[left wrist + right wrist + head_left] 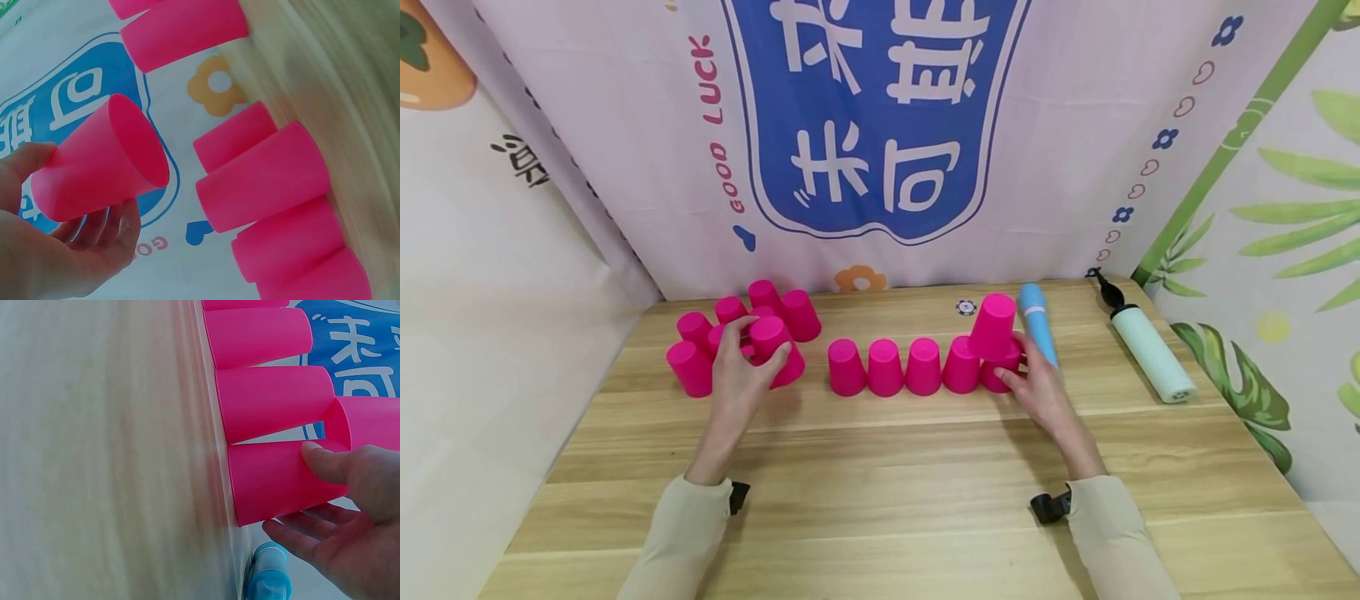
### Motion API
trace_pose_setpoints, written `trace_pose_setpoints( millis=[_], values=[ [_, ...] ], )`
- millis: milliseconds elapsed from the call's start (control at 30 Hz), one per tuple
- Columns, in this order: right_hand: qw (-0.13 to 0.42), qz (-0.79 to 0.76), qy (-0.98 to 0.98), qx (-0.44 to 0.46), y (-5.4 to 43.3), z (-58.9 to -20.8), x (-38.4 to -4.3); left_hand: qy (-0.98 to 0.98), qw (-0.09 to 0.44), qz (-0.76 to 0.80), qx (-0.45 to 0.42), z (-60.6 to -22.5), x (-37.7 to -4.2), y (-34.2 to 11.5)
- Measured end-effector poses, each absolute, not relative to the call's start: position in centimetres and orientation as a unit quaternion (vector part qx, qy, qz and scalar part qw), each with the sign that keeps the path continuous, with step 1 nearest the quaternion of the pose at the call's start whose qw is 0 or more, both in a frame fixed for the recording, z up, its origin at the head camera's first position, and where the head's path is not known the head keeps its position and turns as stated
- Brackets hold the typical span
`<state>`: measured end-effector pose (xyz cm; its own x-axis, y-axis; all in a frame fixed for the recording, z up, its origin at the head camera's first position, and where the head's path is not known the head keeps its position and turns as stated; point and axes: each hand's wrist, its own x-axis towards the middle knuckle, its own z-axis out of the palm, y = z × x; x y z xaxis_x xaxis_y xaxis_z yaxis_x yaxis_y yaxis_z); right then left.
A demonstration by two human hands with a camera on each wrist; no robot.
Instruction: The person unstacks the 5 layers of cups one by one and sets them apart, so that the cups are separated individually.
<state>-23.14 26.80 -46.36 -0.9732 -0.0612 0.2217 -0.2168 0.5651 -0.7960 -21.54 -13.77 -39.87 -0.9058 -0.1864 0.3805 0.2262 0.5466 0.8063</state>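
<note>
My left hand [737, 362] grips an upside-down pink cup [775, 350], tilted and lifted off the table; in the left wrist view, the open mouth of this held cup [94, 165] shows. Behind it, several pink cups [689, 368] cluster at the table's left. A straight row of upside-down pink cups [883, 367] runs across the middle. At the row's right end my right hand [1037, 383] has its thumb and fingers on either side of the last cup [281, 478]. One more cup [994, 325] rests on top, bridging the last two.
A blue cylinder [1037, 321] lies just behind my right hand. Farther right is a pale green hand pump [1153, 350] with a black nozzle. A poker-chip mark [966, 307] shows near the back edge. A printed cloth [1060, 167] hangs behind the wooden table [880, 500].
</note>
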Motion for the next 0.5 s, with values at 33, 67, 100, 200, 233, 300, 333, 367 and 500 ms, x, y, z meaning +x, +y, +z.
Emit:
trace_pose_setpoints(
  millis=[33,67,100,200,233,300,333,367,500],
  values=[
    [0.084,0.46,-0.88,0.08,26.8,-46.3,-23.2,-0.852,0.217,-0.476,-0.009,-40.0,-21.5,-13.9],
    [0.085,0.46,-0.88,0.08,26.8,-46.3,-23.2,-0.852,0.217,-0.477,-0.007,-40.1,-21.5,-14.0],
    [0.086,0.459,-0.88,0.08,26.8,-46.3,-23.2,-0.852,0.216,-0.477,-0.005,-40.2,-21.5,-14.0],
    [0.09,0.459,-0.88,0.079,26.8,-46.3,-23.2,-0.855,0.211,-0.474,-0.003,-40.5,-21.4,-14.2],
    [0.09,0.458,-0.881,0.079,26.8,-46.3,-23.2,-0.856,0.208,-0.474,-0.001,-40.6,-21.4,-14.3],
    [0.091,0.456,-0.882,0.078,26.9,-46.3,-23.2,-0.857,0.203,-0.473,0.003,-40.8,-21.3,-14.4],
    [0.09,0.455,-0.882,0.077,26.9,-46.3,-23.2,-0.858,0.201,-0.472,0.004,-41.0,-21.2,-14.5],
    [0.089,0.455,-0.883,0.077,26.9,-46.4,-23.2,-0.858,0.2,-0.473,0.006,-41.1,-21.2,-14.6],
    [0.086,0.456,-0.882,0.076,26.8,-46.4,-23.2,-0.855,0.205,-0.476,0.007,-41.6,-21.1,-15.0]
  ],
)
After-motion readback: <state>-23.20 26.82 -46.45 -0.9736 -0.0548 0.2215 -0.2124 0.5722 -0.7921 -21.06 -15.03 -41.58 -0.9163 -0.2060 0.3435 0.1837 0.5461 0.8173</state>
